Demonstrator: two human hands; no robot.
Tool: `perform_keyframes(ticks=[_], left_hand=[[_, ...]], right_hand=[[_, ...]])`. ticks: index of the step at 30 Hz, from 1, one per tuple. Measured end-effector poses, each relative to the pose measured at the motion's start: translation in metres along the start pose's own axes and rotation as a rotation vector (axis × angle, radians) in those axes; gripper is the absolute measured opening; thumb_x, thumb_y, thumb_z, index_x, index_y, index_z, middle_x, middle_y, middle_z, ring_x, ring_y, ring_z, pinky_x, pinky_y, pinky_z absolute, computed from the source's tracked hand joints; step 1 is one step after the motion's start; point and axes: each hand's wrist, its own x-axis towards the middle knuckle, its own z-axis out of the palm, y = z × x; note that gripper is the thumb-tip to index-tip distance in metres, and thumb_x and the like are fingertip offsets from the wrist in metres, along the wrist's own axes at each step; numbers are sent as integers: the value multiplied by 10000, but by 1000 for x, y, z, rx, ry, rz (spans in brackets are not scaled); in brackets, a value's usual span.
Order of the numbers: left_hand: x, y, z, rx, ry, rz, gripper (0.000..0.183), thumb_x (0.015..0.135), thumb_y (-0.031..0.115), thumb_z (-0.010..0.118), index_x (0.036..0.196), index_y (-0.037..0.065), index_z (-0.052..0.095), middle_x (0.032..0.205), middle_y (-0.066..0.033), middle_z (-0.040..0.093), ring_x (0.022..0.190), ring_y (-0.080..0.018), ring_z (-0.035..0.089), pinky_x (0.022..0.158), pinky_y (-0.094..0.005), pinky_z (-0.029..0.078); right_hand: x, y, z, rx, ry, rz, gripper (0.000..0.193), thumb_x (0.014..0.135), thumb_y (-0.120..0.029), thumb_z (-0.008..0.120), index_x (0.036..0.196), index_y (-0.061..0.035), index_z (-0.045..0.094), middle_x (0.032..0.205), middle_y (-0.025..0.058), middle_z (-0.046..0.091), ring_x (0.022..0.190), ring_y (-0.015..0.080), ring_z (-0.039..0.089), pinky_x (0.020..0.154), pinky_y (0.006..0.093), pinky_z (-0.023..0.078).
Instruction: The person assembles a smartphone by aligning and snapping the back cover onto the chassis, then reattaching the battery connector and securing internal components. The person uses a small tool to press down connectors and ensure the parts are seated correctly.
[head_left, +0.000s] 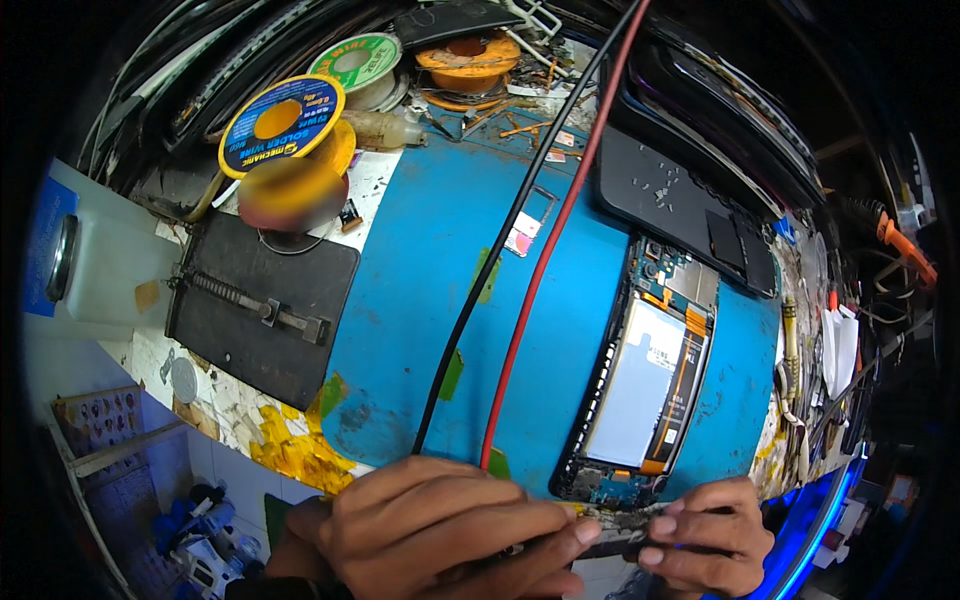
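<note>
My left hand is closed, its fingers bent, at the near edge of the bench. My right hand pinches with thumb and fingers beside it. Between them shows a dark, narrow piece whose kind I cannot make out; my fingers cover most of it. A black cable and a red cable run down from the top edge and vanish behind my left hand. Just beyond my right hand lies an opened phone, its battery, orange ribbon cables and circuit board exposed, on a blue work mat.
Solder wire spools and a small bottle stand at the back left. A dark metal plate with a spring clamp lies left of the mat. Behind the phone, a black panel holds small bits. A clear jar is far left.
</note>
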Motion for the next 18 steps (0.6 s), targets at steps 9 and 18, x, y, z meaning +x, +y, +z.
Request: perform_keyframes(ticks=[9, 18], left_hand=[[-6, -2, -1, -303, -70, 31, 416, 684, 109, 866, 1054, 70, 678, 1002, -66, 724, 866, -166, 698, 698, -280, 544], [-4, 4, 1, -278, 30, 90, 488, 638, 63, 900, 1073, 48, 678, 914, -74, 715, 793, -196, 705, 645, -256, 560]], right_hand=[[9, -11, 37, 670, 295, 22, 248, 813, 39, 713, 1042, -5, 631, 931, 206, 708, 824, 293, 706, 690, 363, 597], [-2, -6, 22, 186, 72, 41, 328, 678, -60, 808, 1001, -100, 764, 776, 54, 666, 692, 162, 654, 591, 257, 524]])
